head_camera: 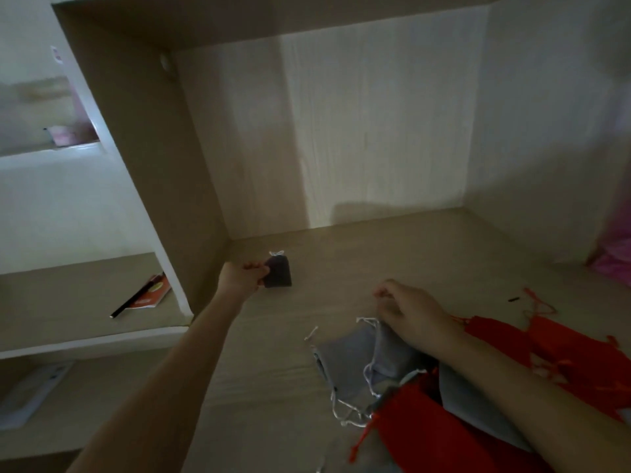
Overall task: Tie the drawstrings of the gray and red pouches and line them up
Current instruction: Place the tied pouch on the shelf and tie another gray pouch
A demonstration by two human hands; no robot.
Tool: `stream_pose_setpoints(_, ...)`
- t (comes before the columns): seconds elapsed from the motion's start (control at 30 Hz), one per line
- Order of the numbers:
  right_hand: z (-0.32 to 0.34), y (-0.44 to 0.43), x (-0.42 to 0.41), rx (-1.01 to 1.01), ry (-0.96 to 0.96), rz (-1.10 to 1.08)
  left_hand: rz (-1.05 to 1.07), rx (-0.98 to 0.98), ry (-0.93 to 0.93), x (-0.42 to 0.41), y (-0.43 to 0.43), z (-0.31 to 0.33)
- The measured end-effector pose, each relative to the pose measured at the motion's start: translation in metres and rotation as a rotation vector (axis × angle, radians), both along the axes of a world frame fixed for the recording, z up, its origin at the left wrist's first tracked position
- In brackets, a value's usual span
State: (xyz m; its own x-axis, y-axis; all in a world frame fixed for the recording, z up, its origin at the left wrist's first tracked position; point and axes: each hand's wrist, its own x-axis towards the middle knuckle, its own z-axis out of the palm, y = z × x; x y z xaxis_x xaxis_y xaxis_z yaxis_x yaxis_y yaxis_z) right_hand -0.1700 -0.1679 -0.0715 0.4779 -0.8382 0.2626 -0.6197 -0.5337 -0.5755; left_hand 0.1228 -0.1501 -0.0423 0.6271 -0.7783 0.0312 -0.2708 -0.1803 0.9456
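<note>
Gray pouch (280,276), cinched and with its white drawstring (277,253) tied in a small bow on top, sits at the far left of the desk (375,254), near the side panel (191,186) and a little short of the back panel (375,131). The left hand (240,278) pinches the pouch's left edge between thumb and fingers. This looks like the setting-down of the first pouch in the row. It would be best squared to the back panel, bow away from the person, and let go cleanly so the fabric is not dragged askew. A gap kept to the side panel would let the fingers slip out. The right hand (413,314) hovers over the loose gray pouches (345,363) with its fingers curled. A red speck at the fingertips may be a cord, but the view is dim and blurred, so I cannot tell whether that hand holds anything. Red pouches (426,435) overlap the gray ones at the near right, cords crossing. Lifting the next pouch by its body, not its strings, should keep the neighbours from trailing along. Bare desk runs rightward from the tied pouch along the back panel, giving the row room to grow. A small dark object (513,298) and pink cloth (614,264) lie toward the right side.
</note>
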Motion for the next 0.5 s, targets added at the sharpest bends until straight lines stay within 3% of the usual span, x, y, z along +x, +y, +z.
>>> stream_pose_setpoints(0.13, -0.011, -0.002, -0.001, -0.123, 0.107, 0.052, 0.096, 0.098, -0.087, 0.026, -0.036, -0.009)
stream_pose_setpoints(0.3, -0.013, -0.005, -0.002, -0.144, 0.101, 0.077, 0.073, 0.248, -0.315, 0.038, -0.051, -0.009)
stream_pose_setpoints(0.5, -0.012, -0.001, -0.004, -0.124, 0.131, 0.107, 0.04, 0.373, -0.434, 0.041, -0.058, -0.004)
